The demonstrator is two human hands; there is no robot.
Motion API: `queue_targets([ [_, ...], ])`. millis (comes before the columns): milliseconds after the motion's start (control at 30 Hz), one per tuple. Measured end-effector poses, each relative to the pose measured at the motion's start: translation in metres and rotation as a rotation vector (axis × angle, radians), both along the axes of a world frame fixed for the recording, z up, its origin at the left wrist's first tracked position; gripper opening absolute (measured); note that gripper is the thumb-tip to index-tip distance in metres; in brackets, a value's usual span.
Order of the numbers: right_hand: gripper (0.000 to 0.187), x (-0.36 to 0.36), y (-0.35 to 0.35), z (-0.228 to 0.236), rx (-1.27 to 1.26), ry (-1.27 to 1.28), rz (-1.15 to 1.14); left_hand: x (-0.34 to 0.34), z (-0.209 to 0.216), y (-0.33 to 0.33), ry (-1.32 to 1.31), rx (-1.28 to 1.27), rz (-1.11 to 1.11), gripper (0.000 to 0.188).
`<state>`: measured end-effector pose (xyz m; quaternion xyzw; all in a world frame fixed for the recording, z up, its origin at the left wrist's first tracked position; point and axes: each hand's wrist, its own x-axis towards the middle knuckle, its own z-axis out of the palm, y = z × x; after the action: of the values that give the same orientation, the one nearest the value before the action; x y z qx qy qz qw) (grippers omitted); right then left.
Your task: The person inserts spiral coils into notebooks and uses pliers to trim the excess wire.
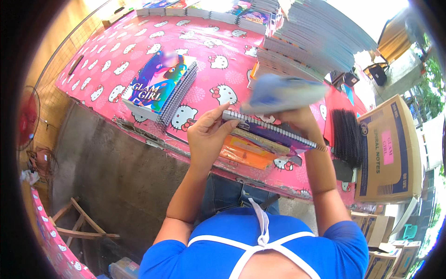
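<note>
My left hand [210, 132] pinches the left end of a spiral notebook [274, 131] between thumb and fingers. The notebook is tilted so its coil-bound edge faces up, and a bit of brownish coil [321, 147] sticks out past its right end. Just beyond that edge, my right hand [299, 120] is closed around a blue-and-grey thing [283, 93], too smeared by motion to name. Under the notebook lie an orange booklet [248, 152] and a worn yellowish strip [260, 141]. To the left sits a stack of bound spiral notebooks [160, 86] with colourful covers.
A pink patterned cloth [204, 39] covers the table. Tall stacks of unbound notebooks [306, 44] rise at the far right, with more along the back edge. Black coils [346, 137] lie beside a cardboard box [390, 151] on the right. A fan [29, 116] stands at far left.
</note>
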<state>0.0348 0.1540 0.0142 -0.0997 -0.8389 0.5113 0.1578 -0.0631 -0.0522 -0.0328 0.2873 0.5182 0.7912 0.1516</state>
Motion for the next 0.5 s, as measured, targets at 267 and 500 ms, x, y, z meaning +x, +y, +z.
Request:
queue_targets([
  [267, 0.056, 0.061, 0.024, -0.041, 0.579, -0.057, -0.165, -0.002, 0.017, 0.001, -0.174, 0.070, -0.130, 0.032],
  [500, 0.076, 0.217, -0.012, -0.071, 0.647, -0.443, -0.476, 0.009, 0.098, -0.029, 0.800, 0.185, 0.372, 0.022],
])
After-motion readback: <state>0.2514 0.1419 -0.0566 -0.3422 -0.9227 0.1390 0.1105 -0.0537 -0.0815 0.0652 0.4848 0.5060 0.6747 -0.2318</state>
